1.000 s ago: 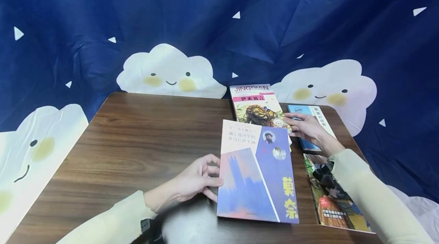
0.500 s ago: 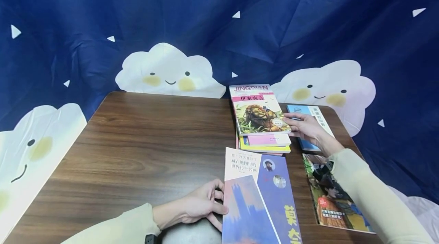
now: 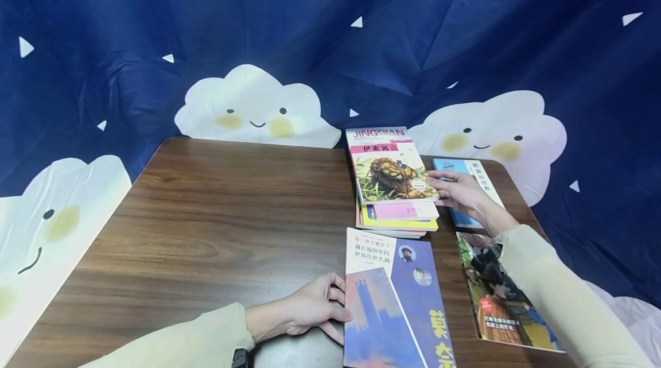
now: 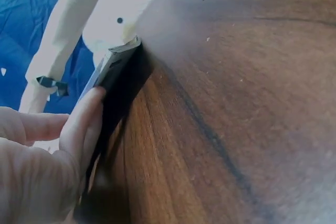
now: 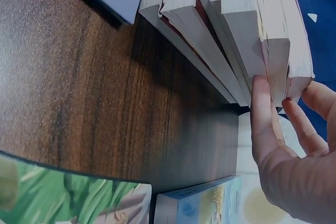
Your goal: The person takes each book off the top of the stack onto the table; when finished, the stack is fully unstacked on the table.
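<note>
My left hand [image 3: 317, 308] pinches the left edge of a purple and blue book [image 3: 374, 313], thumb on its cover. In the left wrist view, that book's edge [image 4: 116, 59] stands a little off the table. A stack of several books lies just beyond it, topped by a book with a lion picture [image 3: 395, 175]. My right hand [image 3: 462, 190] rests its fingertips against the stack's right side. From the right wrist, those fingers [image 5: 261, 111] are extended along the page edges [image 5: 244, 35], curled round none of the books.
Right of the stack, partly under the right hand and wrist, lies a blue and white book [image 3: 465, 219]. A book with a painted figure on its cover [image 3: 503, 299] lies nearer, under the right sleeve. Behind the wooden table [image 3: 232, 213] hangs a blue cloud-patterned cloth [image 3: 310, 29].
My left hand has drawn the purple book back towards me and slightly right, uncovering the stack's front edge. My right hand stays at the stack.
</note>
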{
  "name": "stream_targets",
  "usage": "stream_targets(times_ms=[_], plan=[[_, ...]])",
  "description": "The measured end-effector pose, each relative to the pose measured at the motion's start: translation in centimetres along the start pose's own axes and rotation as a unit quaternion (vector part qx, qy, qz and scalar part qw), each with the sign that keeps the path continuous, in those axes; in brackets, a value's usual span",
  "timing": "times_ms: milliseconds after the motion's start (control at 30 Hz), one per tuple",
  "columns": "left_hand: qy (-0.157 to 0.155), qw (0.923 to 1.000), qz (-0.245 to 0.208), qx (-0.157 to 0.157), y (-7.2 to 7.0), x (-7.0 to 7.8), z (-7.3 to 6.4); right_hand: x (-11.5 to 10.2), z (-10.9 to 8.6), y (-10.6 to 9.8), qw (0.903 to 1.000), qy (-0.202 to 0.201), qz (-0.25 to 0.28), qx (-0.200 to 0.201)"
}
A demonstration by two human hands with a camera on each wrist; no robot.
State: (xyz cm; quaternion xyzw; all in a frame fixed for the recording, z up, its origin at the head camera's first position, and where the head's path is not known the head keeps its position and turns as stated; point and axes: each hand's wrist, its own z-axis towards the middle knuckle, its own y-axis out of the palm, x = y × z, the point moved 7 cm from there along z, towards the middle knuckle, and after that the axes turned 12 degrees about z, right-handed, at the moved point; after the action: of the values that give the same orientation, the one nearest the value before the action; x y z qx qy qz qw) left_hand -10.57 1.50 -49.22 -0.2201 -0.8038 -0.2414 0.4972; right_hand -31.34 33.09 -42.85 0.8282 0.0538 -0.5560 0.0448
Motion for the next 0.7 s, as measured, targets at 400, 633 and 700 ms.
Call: stream_targets(times_ms=[400,633,700], plan=[[-0.007,0.9929,0.108,0.049,-5.1,2.9,1.7,0.1,0.1,0.0,0.9999,0.002,-0.004,0.01],[0.037,0.9906,0.09,0.096,-9.3,7.5,5.8,0.1,0.0,-0.2,0.9999,0.0,-0.005,0.012],[0.048,0.9897,0.087,0.103,-10.0,8.4,7.1,0.2,0.1,-0.2,0.9999,-0.001,-0.006,0.01]])
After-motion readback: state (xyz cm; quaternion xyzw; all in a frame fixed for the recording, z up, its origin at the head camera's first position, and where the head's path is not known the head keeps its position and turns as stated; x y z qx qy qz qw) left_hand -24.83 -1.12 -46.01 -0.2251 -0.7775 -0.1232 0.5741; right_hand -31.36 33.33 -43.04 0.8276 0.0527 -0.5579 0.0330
